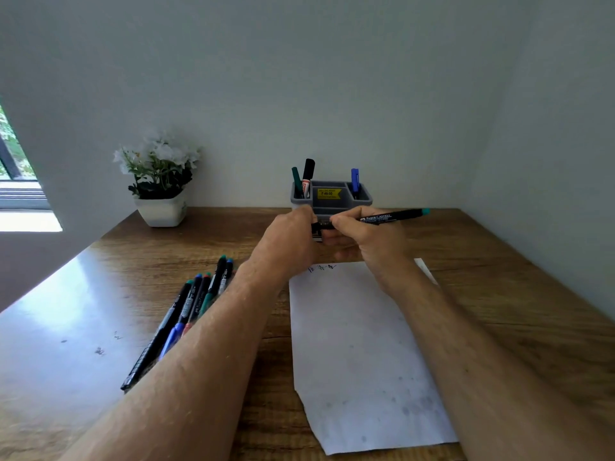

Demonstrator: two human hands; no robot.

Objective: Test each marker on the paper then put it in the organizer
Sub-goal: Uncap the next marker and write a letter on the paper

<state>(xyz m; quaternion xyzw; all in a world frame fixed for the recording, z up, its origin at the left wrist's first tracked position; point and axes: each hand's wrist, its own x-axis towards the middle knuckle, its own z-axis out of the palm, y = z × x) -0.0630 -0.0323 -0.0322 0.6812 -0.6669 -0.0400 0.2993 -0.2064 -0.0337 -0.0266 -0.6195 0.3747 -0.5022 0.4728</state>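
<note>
- Wooden table (499, 294) bearing all.
- Paper (359, 354) lies flat, small scribbles at its far edge.
- Grey organizer (332, 194) at the wall, three pens upright inside.
- Loose markers (193, 304) left of the paper.
- Right hand (369, 237) grips a black marker (382, 217) above the paper's far edge, in front of the organizer; left hand (289, 241) pinches its cap end.

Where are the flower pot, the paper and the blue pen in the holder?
flower pot (162, 212), head view, front of the white pot.
paper (359, 344), head view, bare middle of the sheet.
blue pen (355, 179), head view, its cap above the holder.
</note>
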